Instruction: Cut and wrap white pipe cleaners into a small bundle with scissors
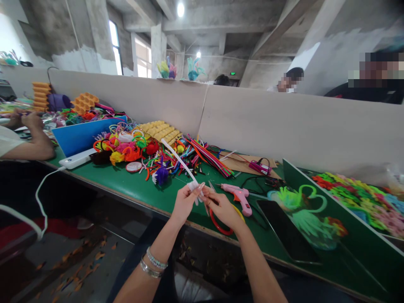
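Note:
A long white pipe cleaner [179, 159] sticks up and to the left from a small bunch of white fuzzy loops between my hands. My left hand [185, 203] pinches this bunch in its fingertips, above the front edge of the green table. On the other side of the bunch, my right hand [221, 207] has its thumb and fingers closed at the white piece, and its fingertips meet those of the left. Scissors with a red and yellow handle [217, 224] lie partly hidden beneath my right hand. Just right of them rests a pink glue gun [237, 194].
Coloured pipe cleaners [211, 158] and fuzzy pieces heap at the back left, near a blue board [86, 136] and a white power strip [77, 159]. On the right lie a black phone [288, 229] and green fuzzy shapes [311, 219]. A co-worker's arm [30, 141] is at far left.

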Motion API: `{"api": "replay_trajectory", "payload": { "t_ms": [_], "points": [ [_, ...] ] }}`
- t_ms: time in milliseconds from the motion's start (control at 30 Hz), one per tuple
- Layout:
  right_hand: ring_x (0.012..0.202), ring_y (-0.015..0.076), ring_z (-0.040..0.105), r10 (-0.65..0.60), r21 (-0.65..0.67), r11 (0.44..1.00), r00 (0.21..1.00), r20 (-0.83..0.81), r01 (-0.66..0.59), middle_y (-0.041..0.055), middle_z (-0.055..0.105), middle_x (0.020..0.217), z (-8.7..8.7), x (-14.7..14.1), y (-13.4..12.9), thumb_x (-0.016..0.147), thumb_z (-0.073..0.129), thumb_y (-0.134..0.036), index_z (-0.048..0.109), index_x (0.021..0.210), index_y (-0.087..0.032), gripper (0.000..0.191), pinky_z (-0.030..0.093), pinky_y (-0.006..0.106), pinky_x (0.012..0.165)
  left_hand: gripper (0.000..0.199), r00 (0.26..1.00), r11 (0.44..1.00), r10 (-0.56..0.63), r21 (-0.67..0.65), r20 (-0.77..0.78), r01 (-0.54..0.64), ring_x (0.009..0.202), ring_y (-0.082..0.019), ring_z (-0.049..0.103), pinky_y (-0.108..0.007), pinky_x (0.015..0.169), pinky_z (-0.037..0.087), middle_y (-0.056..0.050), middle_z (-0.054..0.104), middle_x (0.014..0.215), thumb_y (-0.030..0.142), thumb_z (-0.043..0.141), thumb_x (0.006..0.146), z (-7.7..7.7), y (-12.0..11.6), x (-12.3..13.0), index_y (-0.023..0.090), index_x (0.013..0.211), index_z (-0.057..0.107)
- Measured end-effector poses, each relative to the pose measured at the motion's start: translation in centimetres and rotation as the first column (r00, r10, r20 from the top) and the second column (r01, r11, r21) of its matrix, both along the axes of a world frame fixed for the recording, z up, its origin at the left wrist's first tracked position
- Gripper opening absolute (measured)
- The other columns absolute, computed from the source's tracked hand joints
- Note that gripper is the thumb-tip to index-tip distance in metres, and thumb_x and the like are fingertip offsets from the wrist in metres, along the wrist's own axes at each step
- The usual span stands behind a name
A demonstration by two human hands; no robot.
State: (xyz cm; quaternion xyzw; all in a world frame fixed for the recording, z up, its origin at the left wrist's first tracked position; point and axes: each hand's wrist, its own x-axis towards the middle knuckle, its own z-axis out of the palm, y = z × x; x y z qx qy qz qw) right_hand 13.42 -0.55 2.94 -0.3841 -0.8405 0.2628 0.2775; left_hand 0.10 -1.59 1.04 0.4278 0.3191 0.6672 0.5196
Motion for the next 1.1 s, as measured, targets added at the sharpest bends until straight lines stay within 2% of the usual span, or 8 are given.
{"api": "replay_trajectory", "payload": {
  "t_ms": [167, 233, 333, 433, 567, 767, 967, 1100],
  "points": [
    [0.058, 0.0118, 0.048, -0.167, 0.297, 0.945, 0.983, 0.077, 0.138, -0.0001, 0.056, 0.062, 0.9, 0.9, -0.2, 0.079, 0.043, -0.038, 0.054, 0.065, -0.018, 0.027, 0.038, 0.025, 0.055, 0.031, 0.999, 1.000, -0.014, -0.027, -0.042, 0.012, 0.058, -0.013, 0.059, -0.022, 0.054, 0.045, -0.005, 0.066, 0.066, 0.036, 0.060, 0.067, 0.0, 0.1, -0.6, 0.012, 0.085, 0.063],
    [0.075, 0.0156, 0.053, -0.277, 0.520, 0.820, 0.961, -0.005, 0.239, 0.0041, 0.061, 0.081, 1.7, 1.2, -0.6, 0.078, 0.046, -0.034, 0.056, 0.082, -0.018, 0.019, 0.041, 0.029, 0.068, 0.030, 0.990, 0.995, -0.094, -0.032, -0.107, 0.091, 0.057, -0.013, 0.059, -0.023, 0.054, 0.046, -0.005, 0.066, 0.065, 0.036, 0.061, 0.066, 0.1, -0.1, -0.9, 0.011, 0.082, 0.064],
    [0.102, 0.0181, 0.048, -0.385, 0.791, 0.555, 0.922, -0.027, 0.255, 0.0056, 0.053, 0.115, 3.1, 1.2, -1.8, 0.079, 0.047, -0.025, 0.048, 0.112, -0.024, 0.033, 0.035, 0.034, 0.088, 0.027, 0.970, 0.987, -0.158, -0.040, -0.186, 0.153, 0.058, -0.014, 0.060, -0.024, 0.056, 0.047, -0.005, 0.066, 0.065, 0.036, 0.060, 0.066, 0.5, -0.4, -1.0, 0.012, 0.078, 0.063],
    [0.118, 0.0174, 0.035, -0.414, 0.878, 0.478, 0.887, 0.204, 0.021, -0.0024, 0.043, 0.127, 4.1, 0.7, -3.2, 0.081, 0.042, -0.016, 0.038, 0.123, -0.033, 0.045, 0.025, 0.036, 0.098, 0.022, 0.948, 0.991, -0.130, -0.013, -0.290, 0.132, 0.055, -0.013, 0.058, -0.022, 0.054, 0.046, -0.003, 0.064, 0.061, 0.034, 0.059, 0.067, 0.6, -0.7, -1.0, 0.013, 0.070, 0.062],
    [0.124, 0.0164, 0.027, -0.432, 0.876, 0.476, 0.846, 0.313, -0.080, -0.0054, 0.036, 0.132, 4.3, -0.1, -3.8, 0.083, 0.035, -0.012, 0.033, 0.126, -0.031, 0.048, 0.020, 0.037, 0.103, 0.020, 0.904, 0.994, -0.076, 0.045, -0.421, 0.104, 0.056, -0.012, 0.056, -0.021, 0.053, 0.043, -0.002, 0.061, 0.058, 0.031, 0.058, 0.068, 0.3, -0.8, -1.0, 0.013, 0.062, 0.060],
    [0.126, 0.0191, 0.021, -0.474, 0.892, 0.449, 0.833, 0.284, -0.049, -0.0032, 0.039, 0.130, 3.7, 0.3, -3.2, 0.082, 0.040, -0.016, 0.041, 0.122, -0.025, 0.041, 0.016, 0.041, 0.104, 0.023, 0.901, 0.988, -0.117, 0.040, -0.417, 0.147, 0.058, -0.013, 0.056, -0.022, 0.056, 0.044, -0.003, 0.062, 0.062, 0.034, 0.056, 0.070, 0.4, -0.9, -0.8, 0.012, 0.069, 0.062],
    [0.121, 0.0201, 0.031, -0.432, 0.870, 0.492, 0.857, 0.281, -0.037, -0.0007, 0.055, 0.114, 3.6, 0.7, -2.9, 0.082, 0.043, -0.017, 0.049, 0.114, -0.026, 0.034, 0.015, 0.046, 0.102, 0.023, 0.922, 0.989, -0.128, 0.022, -0.366, 0.146, 0.058, -0.013, 0.057, -0.022, 0.056, 0.044, -0.003, 0.063, 0.062, 0.034, 0.058, 0.068, 0.8, -1.2, -0.7, 0.012, 0.072, 0.064],
    [0.111, 0.0190, 0.040, -0.400, 0.840, 0.541, 0.869, 0.292, -0.034, 0.0000, 0.061, 0.099, 3.7, 0.8, -2.6, 0.082, 0.043, -0.021, 0.053, 0.110, -0.025, 0.030, 0.021, 0.041, 0.099, 0.021, 0.927, 0.993, -0.099, 0.031, -0.361, 0.118, 0.057, -0.013, 0.056, -0.021, 0.054, 0.043, -0.002, 0.062, 0.061, 0.032, 0.059, 0.068, 1.1, -1.3, -0.7, 0.013, 0.071, 0.065]
  ]
}}
